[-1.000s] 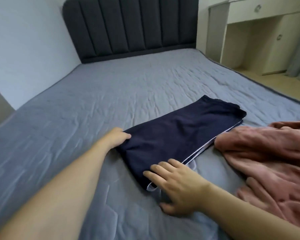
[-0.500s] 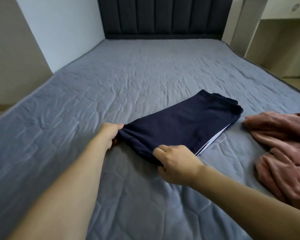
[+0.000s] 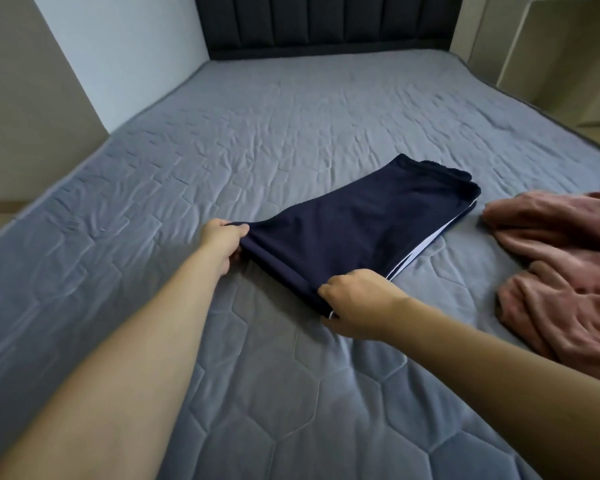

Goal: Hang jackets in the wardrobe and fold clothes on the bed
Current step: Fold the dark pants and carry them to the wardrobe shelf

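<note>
The left hand (image 3: 222, 239) pinches the near left corner of the dark blue garment (image 3: 357, 230), with the thumb on top and the fingers curled under; the right hand (image 3: 355, 306) pinches the near right corner in the same way, and both corners look a little raised off the bed (image 3: 257, 133). The garment lies flat in the middle of the grey bed, already folded into a long shape with a thin white edge on its right side; its long way runs from the hands up and to the right, so the far end points toward the far right side of the bed. This looks like the folding step; the next move likely calls for lifting the near end and laying it over the far end, with the corners kept even. A crumpled pink garment (image 3: 561, 268) waits just to the right, not touching.
</note>
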{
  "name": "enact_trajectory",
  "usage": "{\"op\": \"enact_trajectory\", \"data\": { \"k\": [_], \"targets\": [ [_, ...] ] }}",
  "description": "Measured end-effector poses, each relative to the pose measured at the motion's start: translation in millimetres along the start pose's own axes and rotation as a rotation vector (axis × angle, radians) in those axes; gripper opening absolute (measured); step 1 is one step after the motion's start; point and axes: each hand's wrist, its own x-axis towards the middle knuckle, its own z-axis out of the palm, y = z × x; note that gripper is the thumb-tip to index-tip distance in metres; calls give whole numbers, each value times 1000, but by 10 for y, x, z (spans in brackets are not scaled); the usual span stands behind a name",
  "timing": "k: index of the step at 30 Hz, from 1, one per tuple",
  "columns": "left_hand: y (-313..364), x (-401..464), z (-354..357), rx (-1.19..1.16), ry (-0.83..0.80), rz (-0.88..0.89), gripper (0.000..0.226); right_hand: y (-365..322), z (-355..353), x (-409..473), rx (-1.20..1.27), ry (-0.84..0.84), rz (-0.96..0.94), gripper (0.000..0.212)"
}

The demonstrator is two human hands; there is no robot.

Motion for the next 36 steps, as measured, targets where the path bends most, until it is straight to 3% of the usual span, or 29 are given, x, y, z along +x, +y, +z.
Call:
{"op": "enact_trajectory", "data": {
  "k": [4, 7, 10, 12, 15, 17, 22, 26, 30, 32, 34, 36],
  "targets": [
    [-37, -131, 75, -135, -60, -79, 10, 127, -21, -55, 229, -31, 104, 25],
    [16, -148, -92, -373, -268, -136, 26, 391, -130, -52, 740, 0, 367, 14],
    [22, -130, -38, -198, -326, -47, 51, 746, -225, -58, 1367, 2, 556, 17],
    [110, -170, 150, -21, -385, 87, 50, 980, -278, -112, 1536, -99, 585, 27],
    [445, -134, 487, 62, -486, 220, 38, 1331, -387, -193, 1629, -179, 624, 33],
    [755, -52, 732, 54, -503, 256, 27, 1592, -499, -232, 1721, -71, 682, 26],
    [1434, 118, 1622, -24, -531, 354, 21, 2330, -545, -233, 1823, 571, 985, 6],
    [1657, 189, 2420, 61, -559, 345, 21, 2644, -154, -78, 1878, 978, 1268, 18],
    [1586, 361, 2762, 390, -701, -36, 41, 2706, 300, 50, 1856, 1137, 1380, 10],
    [1517, 504, 2823, 473, -739, -94, 47, 2722, 450, 58, 1736, 1186, 1421, 3],
    [1441, 652, 2913, 446, -664, 11, 40, 2707, 530, 72, 1631, 1215, 1416, 7],
    [1348, 736, 3043, 443, -508, 256, 27, 2665, 549, 98, 1600, 1206, 1393, 21]
  ]
}}
